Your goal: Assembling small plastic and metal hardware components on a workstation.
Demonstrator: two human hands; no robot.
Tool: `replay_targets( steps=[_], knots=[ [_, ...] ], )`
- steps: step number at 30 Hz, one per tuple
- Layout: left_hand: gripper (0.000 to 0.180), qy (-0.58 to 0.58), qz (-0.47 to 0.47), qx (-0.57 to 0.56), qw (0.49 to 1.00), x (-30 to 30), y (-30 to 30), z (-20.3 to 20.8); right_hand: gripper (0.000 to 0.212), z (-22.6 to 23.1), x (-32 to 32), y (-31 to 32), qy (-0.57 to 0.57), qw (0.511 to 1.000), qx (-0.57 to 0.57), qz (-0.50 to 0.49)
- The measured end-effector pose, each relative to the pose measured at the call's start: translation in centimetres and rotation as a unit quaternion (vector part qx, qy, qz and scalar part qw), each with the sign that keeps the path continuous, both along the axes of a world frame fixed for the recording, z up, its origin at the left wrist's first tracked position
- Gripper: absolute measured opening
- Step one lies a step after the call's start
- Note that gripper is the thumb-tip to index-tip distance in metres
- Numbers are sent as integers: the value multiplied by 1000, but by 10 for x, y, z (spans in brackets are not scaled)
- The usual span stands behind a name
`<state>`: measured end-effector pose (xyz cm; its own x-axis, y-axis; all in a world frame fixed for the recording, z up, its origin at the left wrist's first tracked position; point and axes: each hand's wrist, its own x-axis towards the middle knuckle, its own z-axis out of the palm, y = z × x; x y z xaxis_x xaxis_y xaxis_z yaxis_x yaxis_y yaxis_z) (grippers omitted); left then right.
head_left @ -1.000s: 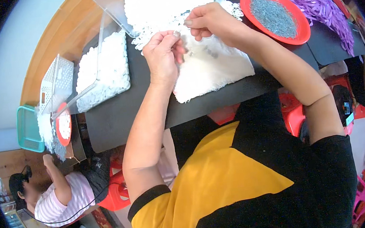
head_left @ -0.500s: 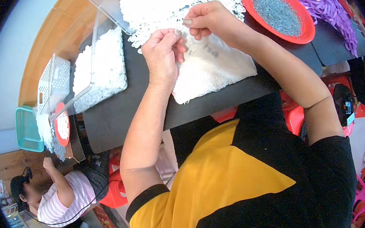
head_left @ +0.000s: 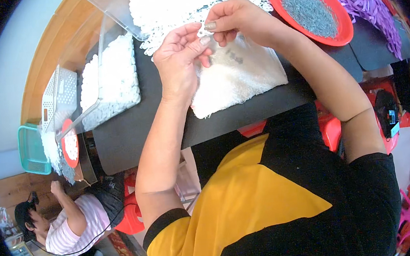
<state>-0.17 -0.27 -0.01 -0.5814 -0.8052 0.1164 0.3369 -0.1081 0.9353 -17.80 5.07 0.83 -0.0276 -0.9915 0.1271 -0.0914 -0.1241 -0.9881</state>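
A small white plastic piece with a ring-like end is held up between my two hands. My left hand has its thumb and forefinger closed about it from the left. From the right, my right hand pinches at the same piece, its other fingers curled under. Below both hands lies a fuzzy cream-white cloth on the dark table. Just beyond the fingers spreads a heap of similar white pieces, overexposed, so single ones blur together.
A red plate of small grey metal bits stands at the right, beside purple strips. Leftward is a clear bin filled with white pieces. A green basket and another person are farther left.
My left hand has shifted slightly left, its forefinger now extended over the thumb. The white piece now shows between the fingertips. My right hand stays nearly in place.
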Motion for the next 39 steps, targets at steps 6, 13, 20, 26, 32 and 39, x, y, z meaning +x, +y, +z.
replay_targets(
  steps=[6, 13, 20, 26, 32, 39],
  knots=[
    [23, 0, 11, -30, 999, 3, 1, 0, 15, 2, 6, 4, -4, 1000, 14, 7],
    [26, 13, 38, -51, 998, 4, 1, 2, 15, 1, 13, 6, -22, 998, -48, -33],
    [24, 11, 35, -54, 998, 4, 4, 3, 14, -4, 15, 6, -23, 999, -34, -4],
    [26, 28, 9, -76, 997, 1, 7, 3, 14, 6, 9, 8, 9, 1000, -14, 7],
    [28, -24, -11, -148, 989, 5, 4, -3, 17, 10, 3, 12, 6, 999, -3, 39],
    [25, -32, 21, -199, 979, 5, 9, 0, 19, 14, 8, 15, -1, 999, 20, 50]
  ],
)
